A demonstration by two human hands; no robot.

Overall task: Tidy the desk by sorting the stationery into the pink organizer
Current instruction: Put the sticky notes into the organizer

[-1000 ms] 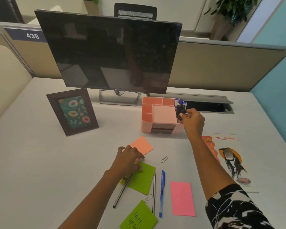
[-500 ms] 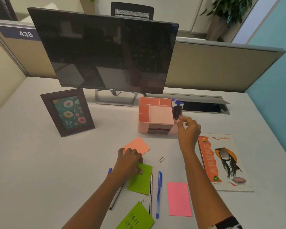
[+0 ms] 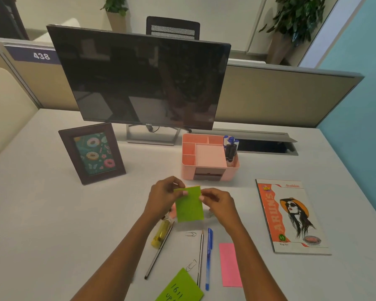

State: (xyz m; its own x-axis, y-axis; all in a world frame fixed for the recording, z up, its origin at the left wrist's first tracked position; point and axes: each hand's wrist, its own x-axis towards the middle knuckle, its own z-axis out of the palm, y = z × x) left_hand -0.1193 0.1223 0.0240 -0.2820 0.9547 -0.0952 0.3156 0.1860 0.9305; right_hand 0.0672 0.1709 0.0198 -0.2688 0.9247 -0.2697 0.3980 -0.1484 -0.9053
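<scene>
One wide-angle view, worn on the person's head, faces forward and down over the desk toward the monitor at its back. The left hand and right hand sit close beneath it (forearms entering from the bottom edge).

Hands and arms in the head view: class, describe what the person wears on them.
The left hand and right hand are bare: no gloves, and no ring, watch or bracelet shows. The forearms are uncovered down to the picture's lower edge; no sleeve is in view.
</scene>
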